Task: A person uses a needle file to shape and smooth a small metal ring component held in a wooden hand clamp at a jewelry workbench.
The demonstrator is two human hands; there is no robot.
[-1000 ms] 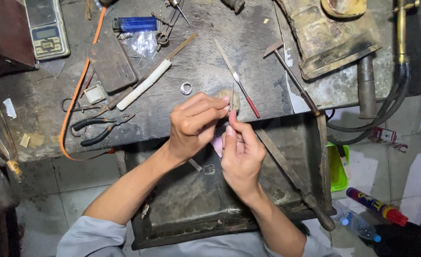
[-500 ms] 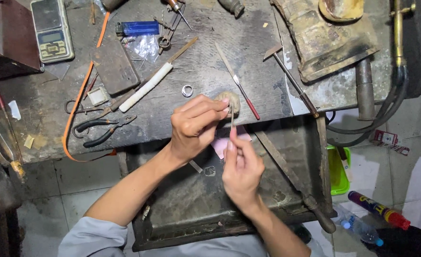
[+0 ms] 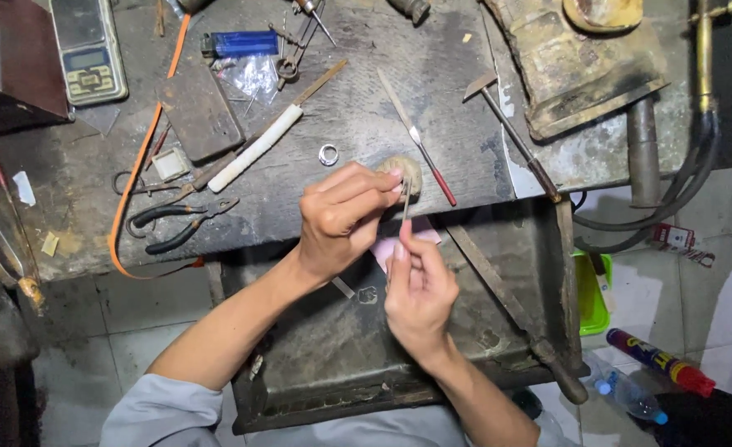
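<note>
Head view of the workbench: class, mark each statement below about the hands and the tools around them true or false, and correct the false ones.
1. The right hand holds a thin metal tool upright. True.
2. The left hand grips the black-handled pliers. False: the pliers lie untouched on the bench, left of the hands.
3. A small silver ring lies on the bench above the left hand. True.
4. The blue lighter sits in the drawer tray. False: it lies at the bench's far edge.
5. A digital scale rests at the upper left. True.
</note>
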